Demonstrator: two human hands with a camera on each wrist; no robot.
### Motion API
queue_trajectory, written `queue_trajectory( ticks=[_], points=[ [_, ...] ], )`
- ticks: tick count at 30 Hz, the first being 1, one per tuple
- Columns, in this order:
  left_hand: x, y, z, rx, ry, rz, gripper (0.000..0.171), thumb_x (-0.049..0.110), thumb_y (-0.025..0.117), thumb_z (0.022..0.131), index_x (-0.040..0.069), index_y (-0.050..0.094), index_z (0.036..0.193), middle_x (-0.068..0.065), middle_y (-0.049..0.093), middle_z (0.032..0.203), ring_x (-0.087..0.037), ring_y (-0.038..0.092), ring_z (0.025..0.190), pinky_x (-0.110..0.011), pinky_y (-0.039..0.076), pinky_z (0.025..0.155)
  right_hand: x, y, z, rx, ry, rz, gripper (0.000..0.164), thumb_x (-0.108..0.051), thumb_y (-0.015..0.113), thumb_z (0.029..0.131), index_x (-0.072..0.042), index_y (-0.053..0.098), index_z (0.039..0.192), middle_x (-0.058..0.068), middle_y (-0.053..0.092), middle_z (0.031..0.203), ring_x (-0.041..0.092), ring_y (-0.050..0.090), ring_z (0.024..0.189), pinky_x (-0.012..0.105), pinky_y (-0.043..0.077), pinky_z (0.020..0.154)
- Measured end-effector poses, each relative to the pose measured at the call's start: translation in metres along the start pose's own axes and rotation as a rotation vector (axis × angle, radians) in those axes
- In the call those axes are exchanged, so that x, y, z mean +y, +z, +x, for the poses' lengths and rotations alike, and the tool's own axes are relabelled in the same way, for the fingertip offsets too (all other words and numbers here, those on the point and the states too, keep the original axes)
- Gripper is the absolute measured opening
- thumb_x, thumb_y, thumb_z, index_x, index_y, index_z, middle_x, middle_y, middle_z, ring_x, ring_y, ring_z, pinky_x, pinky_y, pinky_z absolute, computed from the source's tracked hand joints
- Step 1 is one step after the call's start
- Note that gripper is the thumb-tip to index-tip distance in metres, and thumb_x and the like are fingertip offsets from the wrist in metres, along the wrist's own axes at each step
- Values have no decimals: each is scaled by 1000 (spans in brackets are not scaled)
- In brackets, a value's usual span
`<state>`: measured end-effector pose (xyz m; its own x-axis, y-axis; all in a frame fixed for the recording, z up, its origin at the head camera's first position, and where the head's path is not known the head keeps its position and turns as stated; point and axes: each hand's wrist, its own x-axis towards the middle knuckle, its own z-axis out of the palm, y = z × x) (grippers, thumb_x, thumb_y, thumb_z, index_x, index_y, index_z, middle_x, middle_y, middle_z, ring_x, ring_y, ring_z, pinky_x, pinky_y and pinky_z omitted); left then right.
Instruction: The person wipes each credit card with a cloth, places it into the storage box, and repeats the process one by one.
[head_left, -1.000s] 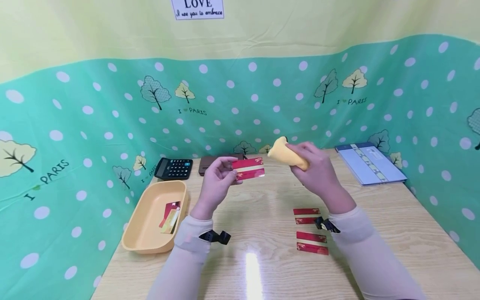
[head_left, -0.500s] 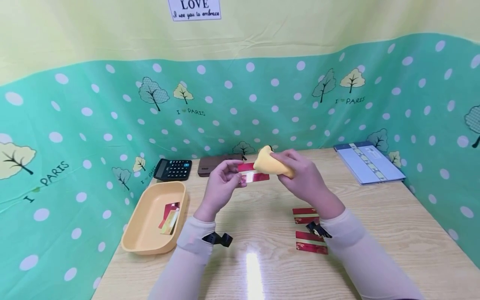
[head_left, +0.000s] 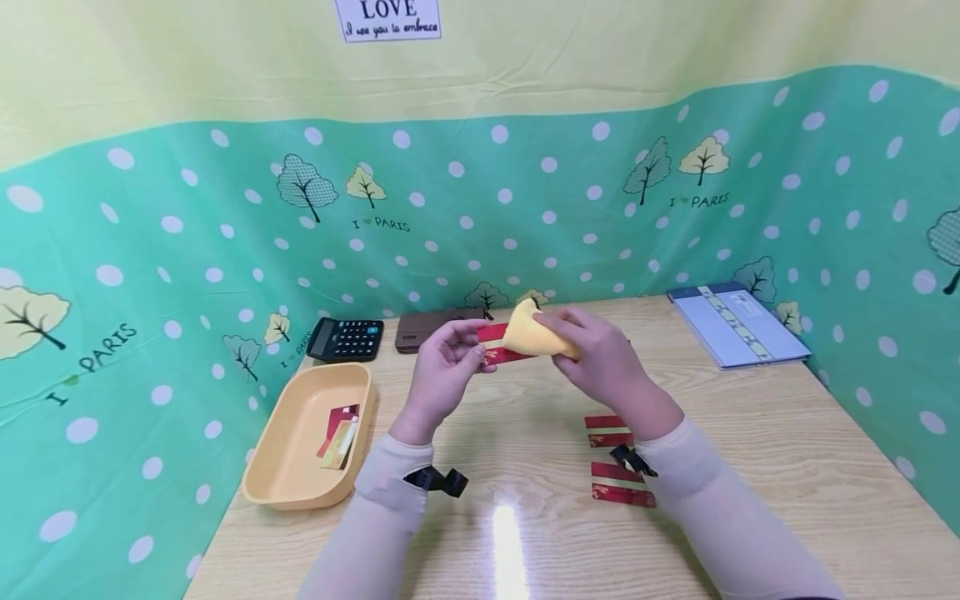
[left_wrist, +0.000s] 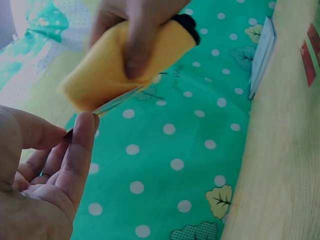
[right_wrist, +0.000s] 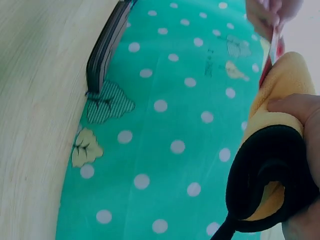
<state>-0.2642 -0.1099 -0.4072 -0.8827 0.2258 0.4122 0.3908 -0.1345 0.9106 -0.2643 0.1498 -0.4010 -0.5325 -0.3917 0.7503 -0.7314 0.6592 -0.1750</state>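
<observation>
My left hand [head_left: 441,371] pinches a red card [head_left: 493,356] with a pale stripe between thumb and fingers, held up over the table. In my right hand [head_left: 606,357] is a folded yellow cloth [head_left: 534,332], gripped with the thumb on top. The cloth overlaps the card's right part and hides it. From the left wrist view, the card appears edge-on under the yellow cloth [left_wrist: 107,67]. A black trim [right_wrist: 245,170] edges the cloth's near end in the right wrist view. Two similar red cards, an upper one [head_left: 607,432] and a lower one [head_left: 622,485], lie near my right wrist.
On the left stands an orange-yellow tray [head_left: 258,467] with several cards [head_left: 339,437] inside. Behind it are a black calculator [head_left: 347,339] and a brown wallet-like case [head_left: 411,329]. A blue folder [head_left: 738,325] lies at the back right. A patterned curtain [head_left: 480,183] closes off the table's back.
My right hand has brought the yellow cloth left and down onto the red card's right part. The left hand keeps its pinch on the card, nearly in place.
</observation>
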Motion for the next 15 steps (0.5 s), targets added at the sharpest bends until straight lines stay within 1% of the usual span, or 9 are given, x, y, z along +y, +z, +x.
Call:
queue_trajectory(
  ticks=[3, 5, 8, 11, 15],
  points=[
    [1, -2, 0, 18, -1, -32, 34, -13, 59, 100, -9, 59, 133, -29, 54, 110, -24, 70, 89, -44, 67, 79, 6, -3, 0, 7, 38, -7, 60, 5, 87, 78, -13, 72, 133, 10, 68, 115, 30, 70, 94, 48, 66, 81],
    [2, -2, 0, 17, -5, -43, 34, -12, 59, 100, -8, 59, 134, -29, 54, 110, -24, 70, 91, -45, 67, 80, 7, -3, 0, 11, 40, -5, 59, 5, 86, 78, -13, 72, 133, 10, 68, 115, 30, 70, 94, 48, 66, 81],
    [2, 1, -1, 2, -9, -49, 34, -12, 59, 100, -6, 60, 133, -27, 58, 109, -26, 71, 92, -46, 67, 81, 4, -1, 0, 10, 16, -5, 60, 4, 86, 79, -13, 71, 134, 11, 68, 117, 31, 70, 99, 48, 65, 84],
    [-1, 3, -1, -14, -27, -39, 33, -12, 59, 100, -5, 61, 131, -22, 63, 109, -27, 73, 92, -47, 67, 82, -2, 3, 0, 10, -17, 3, 60, 4, 87, 78, -12, 71, 134, 12, 69, 118, 32, 70, 101, 49, 65, 86],
    [-3, 4, -1, -15, -20, -25, 32, -12, 60, 100, -6, 61, 130, -19, 65, 110, -26, 73, 92, -45, 67, 80, -9, 7, 0, 20, -53, 9, 62, 7, 88, 75, -11, 72, 133, 11, 69, 113, 30, 70, 97, 46, 65, 82]
  ],
)
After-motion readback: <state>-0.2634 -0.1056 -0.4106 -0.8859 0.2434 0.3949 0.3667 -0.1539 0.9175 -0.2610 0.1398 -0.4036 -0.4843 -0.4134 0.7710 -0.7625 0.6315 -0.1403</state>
